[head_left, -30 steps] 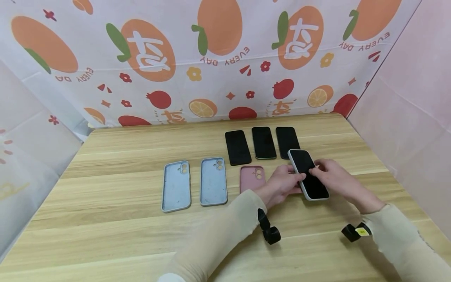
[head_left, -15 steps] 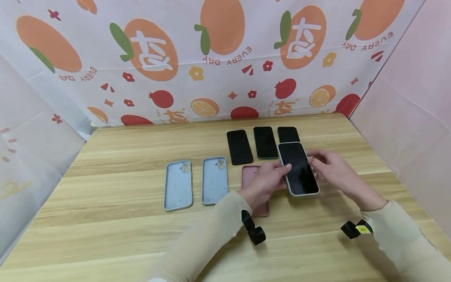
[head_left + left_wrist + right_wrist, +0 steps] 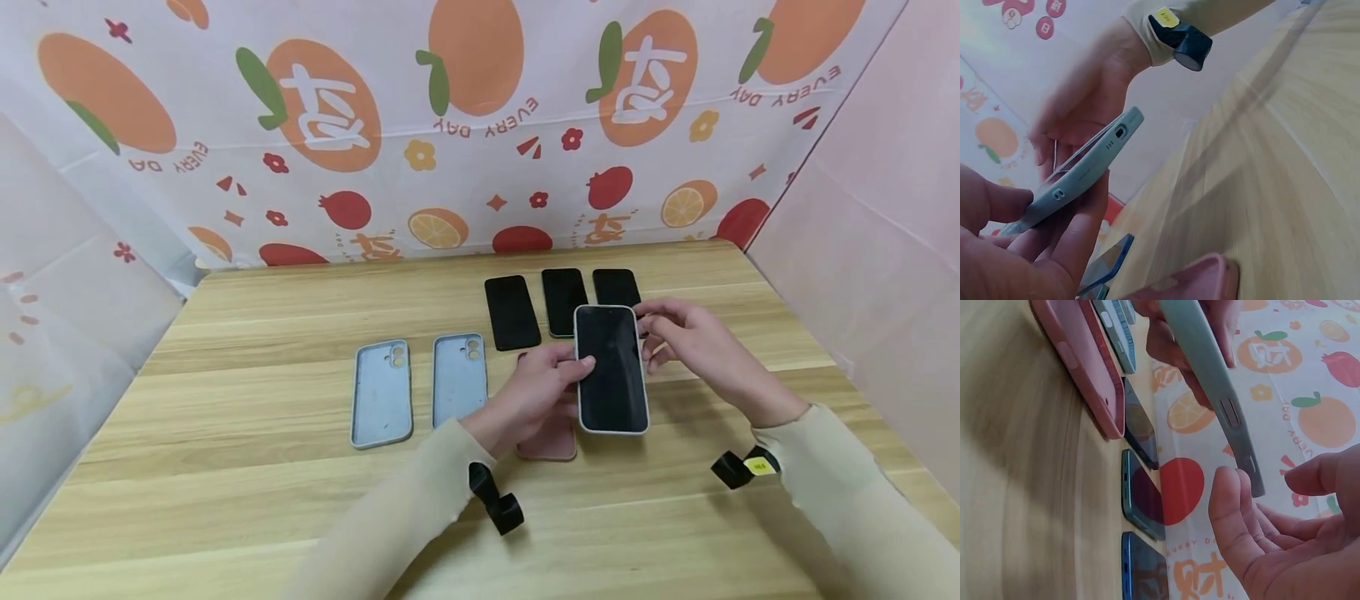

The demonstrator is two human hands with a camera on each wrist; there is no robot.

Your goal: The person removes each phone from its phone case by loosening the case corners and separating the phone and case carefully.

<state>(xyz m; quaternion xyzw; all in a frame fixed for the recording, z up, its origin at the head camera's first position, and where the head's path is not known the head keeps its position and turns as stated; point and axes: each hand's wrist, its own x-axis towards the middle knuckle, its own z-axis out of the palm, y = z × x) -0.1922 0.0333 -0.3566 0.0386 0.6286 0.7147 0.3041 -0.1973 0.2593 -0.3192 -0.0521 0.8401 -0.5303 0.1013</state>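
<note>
My left hand (image 3: 525, 396) grips a smartphone (image 3: 613, 375) by its left side, thumb on the screen edge and fingers underneath. The phone has a dark screen facing up and sits in a pale blue-green case (image 3: 1088, 172). Along one side, the left wrist view shows a thin pale edge standing off from the case. My right hand (image 3: 697, 350) is at the phone's upper right edge. Its fingertips lie right by the case corner in the right wrist view, with the thumb apart. Under the left hand, a pink phone case (image 3: 551, 442) lies partly hidden on the table.
Two light blue phone cases (image 3: 381, 396) (image 3: 459, 379) lie to the left, hollow side up. Behind the hands is a row of three dark phones (image 3: 512, 312) (image 3: 565, 292) (image 3: 617, 286), the rightmost partly covered. A fruit-print cloth (image 3: 480, 125) hangs at the table's back edge.
The cased phone has moved left and turned from slanted to nearly straight. My right thumb has come off the screen, and the right hand has shifted to the phone's upper right edge.
</note>
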